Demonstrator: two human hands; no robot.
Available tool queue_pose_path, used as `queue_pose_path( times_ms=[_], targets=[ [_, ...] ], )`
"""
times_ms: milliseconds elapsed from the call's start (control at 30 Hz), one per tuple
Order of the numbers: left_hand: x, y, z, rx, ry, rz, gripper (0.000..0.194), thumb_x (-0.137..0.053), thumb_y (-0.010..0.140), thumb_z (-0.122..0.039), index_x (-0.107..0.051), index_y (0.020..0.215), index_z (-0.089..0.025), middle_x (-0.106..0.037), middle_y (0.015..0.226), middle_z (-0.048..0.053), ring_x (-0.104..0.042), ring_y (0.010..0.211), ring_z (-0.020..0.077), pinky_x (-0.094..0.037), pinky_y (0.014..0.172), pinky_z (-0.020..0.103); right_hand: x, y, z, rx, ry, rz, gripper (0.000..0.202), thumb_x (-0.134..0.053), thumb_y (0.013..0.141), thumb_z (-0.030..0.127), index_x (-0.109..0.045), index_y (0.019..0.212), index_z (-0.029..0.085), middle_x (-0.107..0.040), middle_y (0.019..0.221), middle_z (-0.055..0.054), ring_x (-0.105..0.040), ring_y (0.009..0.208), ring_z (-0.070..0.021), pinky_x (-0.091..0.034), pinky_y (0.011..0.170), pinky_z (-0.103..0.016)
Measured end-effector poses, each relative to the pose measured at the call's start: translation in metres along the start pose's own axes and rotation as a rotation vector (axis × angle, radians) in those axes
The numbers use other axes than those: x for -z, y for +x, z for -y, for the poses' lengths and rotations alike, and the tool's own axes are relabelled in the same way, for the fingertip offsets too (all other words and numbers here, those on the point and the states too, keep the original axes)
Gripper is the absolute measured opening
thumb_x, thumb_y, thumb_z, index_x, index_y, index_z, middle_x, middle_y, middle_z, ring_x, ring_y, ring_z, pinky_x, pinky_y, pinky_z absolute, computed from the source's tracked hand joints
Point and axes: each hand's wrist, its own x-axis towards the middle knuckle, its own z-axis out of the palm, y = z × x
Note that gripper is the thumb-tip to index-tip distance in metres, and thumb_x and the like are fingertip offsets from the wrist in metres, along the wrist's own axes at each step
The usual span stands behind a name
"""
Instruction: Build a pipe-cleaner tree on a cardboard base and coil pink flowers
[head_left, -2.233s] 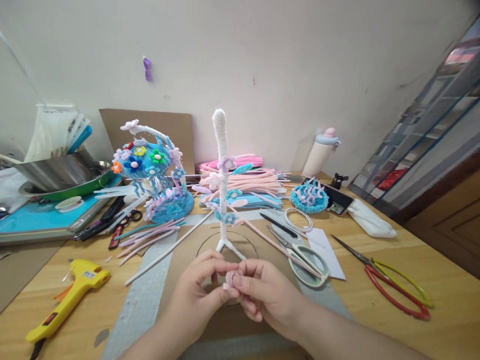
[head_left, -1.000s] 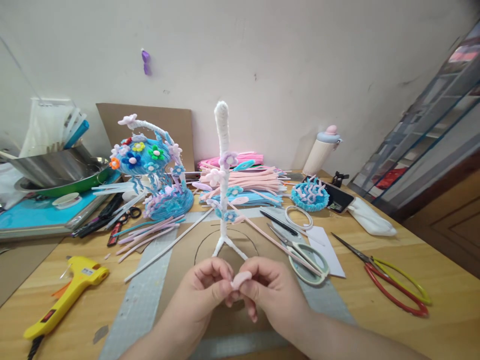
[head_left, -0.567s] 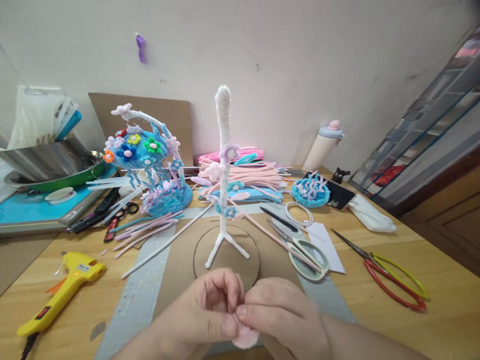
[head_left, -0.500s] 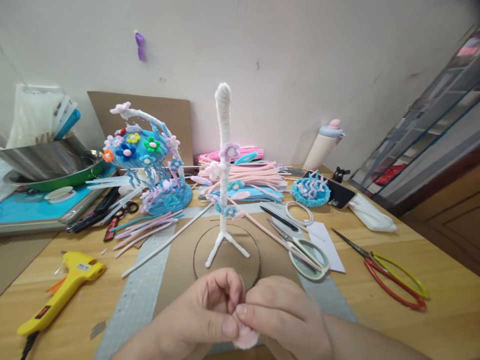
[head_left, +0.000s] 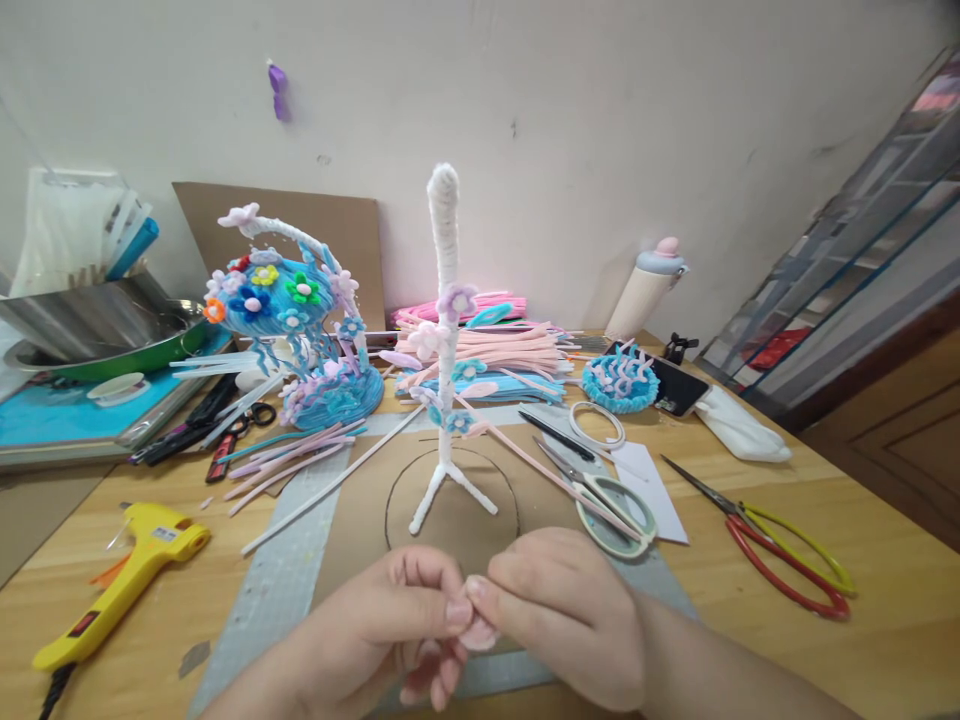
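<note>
Between my fingertips, low in the middle, is a small pale pink fuzzy piece [head_left: 478,634], apparently bent pipe cleaner; much of it is hidden. My left hand [head_left: 390,630] pinches it with thumb and forefinger, the lower fingers loosely curled. My right hand [head_left: 566,610] grips it from the other side, thumb on top and fingers folded. Just beyond my hands, a white wrapped stem [head_left: 447,250] stands upright on splayed feet on a brown cardboard sheet [head_left: 352,520]. Purple, pink and blue fuzzy flowers [head_left: 457,300] are fixed along the stem.
A yellow glue gun [head_left: 127,580] lies at left. Green-handled scissors [head_left: 619,515] and red-and-yellow scissors [head_left: 784,550] lie at right. Behind are pipe cleaner bundles [head_left: 495,350], a blue flowered ornament [head_left: 289,300], a blue fuzzy ring piece [head_left: 621,380] and a bottle [head_left: 645,290].
My left hand has turned, its lower fingers now showing beneath the pink piece. The piece has shifted slightly up and left, and less of it shows. Both hands keep their pinch.
</note>
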Motion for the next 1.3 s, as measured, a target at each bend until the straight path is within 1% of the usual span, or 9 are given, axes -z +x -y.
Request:
queue_pose_path(
  times_ms=[67, 133, 267, 400, 567, 700, 933, 1133, 1300],
  targets=[
    [0.001, 0.001, -0.002, -0.062, 0.050, -0.044, 0.031, -0.078, 0.057, -0.038, -0.058, 0.059, -0.015, -0.060, 0.053, -0.001, -0.051, 0.040, 0.0059, -0.023, 0.035, 0.014, -0.005, -0.003, -0.003, -0.088, 0.087, -0.044, 0.042, -0.043, 0.089, 0.009, -0.044, 0.130, 0.018, -0.066, 0.086, -0.009, -0.060, 0.076, -0.0174, -0.047, 0.065, -0.029],
    [0.003, 0.002, -0.002, -0.129, 0.146, -0.101, 0.035, -0.078, 0.056, -0.043, -0.056, 0.057, -0.015, -0.057, 0.048, -0.002, -0.049, 0.041, 0.0067, -0.024, 0.037, 0.015, -0.010, -0.004, -0.005, -0.314, 0.245, -0.137, 0.038, -0.043, 0.090, 0.012, -0.047, 0.126, 0.021, -0.063, 0.096, -0.009, -0.060, 0.085, -0.0162, -0.048, 0.072, -0.029],
    [0.009, 0.006, 0.001, -0.212, 0.400, -0.161, 0.036, -0.073, 0.063, -0.048, -0.056, 0.058, -0.016, -0.056, 0.049, -0.002, -0.047, 0.045, 0.0082, -0.026, 0.042, 0.018, -0.016, 0.001, -0.005, -0.897, 0.820, -0.107, 0.025, -0.050, 0.088, 0.039, -0.058, 0.090, 0.016, -0.057, 0.064, 0.000, -0.052, 0.049, -0.0085, -0.042, 0.045, -0.019],
    [0.008, 0.007, 0.002, -0.260, 0.661, -0.168, 0.034, -0.064, 0.073, -0.045, -0.056, 0.057, -0.016, -0.049, 0.049, -0.004, -0.040, 0.049, 0.0086, -0.027, 0.047, 0.020, -0.019, 0.007, -0.004, -1.105, 1.088, 0.026, 0.034, -0.067, 0.073, 0.047, -0.056, 0.074, 0.015, -0.056, 0.056, 0.003, -0.049, 0.042, -0.0065, -0.034, 0.035, -0.015],
    [0.004, 0.006, -0.004, -0.390, 0.971, -0.385, 0.031, -0.059, 0.078, -0.042, -0.062, 0.061, -0.016, -0.054, 0.055, -0.001, -0.042, 0.053, 0.0109, -0.029, 0.048, 0.021, -0.028, 0.008, -0.007, -1.148, 1.176, -0.107, 0.037, -0.072, 0.069, 0.045, -0.055, 0.072, 0.013, -0.059, 0.054, 0.002, -0.054, 0.041, -0.0078, -0.037, 0.034, -0.014],
    [0.006, 0.010, -0.003, -0.482, 0.911, -0.497, 0.026, -0.060, 0.077, -0.041, -0.064, 0.067, -0.017, -0.060, 0.062, 0.000, -0.047, 0.055, 0.0116, -0.034, 0.050, 0.021, -0.034, 0.007, -0.010, -1.175, 1.229, -0.209, 0.037, -0.073, 0.068, 0.045, -0.056, 0.074, 0.012, -0.062, 0.062, 0.000, -0.063, 0.049, -0.0120, -0.047, 0.040, -0.018],
    [0.007, 0.019, 0.006, -0.469, 0.514, -0.393, 0.028, -0.065, 0.076, -0.043, -0.057, 0.071, -0.016, -0.059, 0.061, -0.001, -0.049, 0.053, 0.0102, -0.036, 0.044, 0.019, -0.039, 0.005, -0.010, -1.144, 1.192, -0.197, 0.036, -0.071, 0.071, 0.044, -0.059, 0.073, 0.011, -0.062, 0.062, 0.000, -0.063, 0.049, -0.0106, -0.050, 0.044, -0.019],
    [0.005, 0.025, 0.009, -0.468, 0.319, -0.281, 0.024, -0.067, 0.076, -0.038, -0.060, 0.080, -0.015, -0.061, 0.059, -0.002, -0.053, 0.053, 0.0085, -0.043, 0.051, 0.019, -0.042, 0.004, -0.010, -1.140, 1.248, -0.335, 0.035, -0.072, 0.071, 0.042, -0.058, 0.071, 0.011, -0.066, 0.058, -0.003, -0.062, 0.048, -0.0109, -0.049, 0.044, -0.018],
    [0.009, 0.027, 0.012, -0.438, 0.168, -0.300, 0.026, -0.075, 0.069, -0.034, -0.059, 0.071, -0.014, -0.063, 0.057, -0.001, -0.054, 0.051, 0.0078, -0.043, 0.052, 0.019, -0.042, 0.005, -0.008, -1.115, 1.241, -0.351, 0.035, -0.071, 0.072, 0.043, -0.058, 0.070, 0.011, -0.068, 0.059, -0.005, -0.062, 0.048, -0.0106, -0.049, 0.045, -0.019]
  ],
)
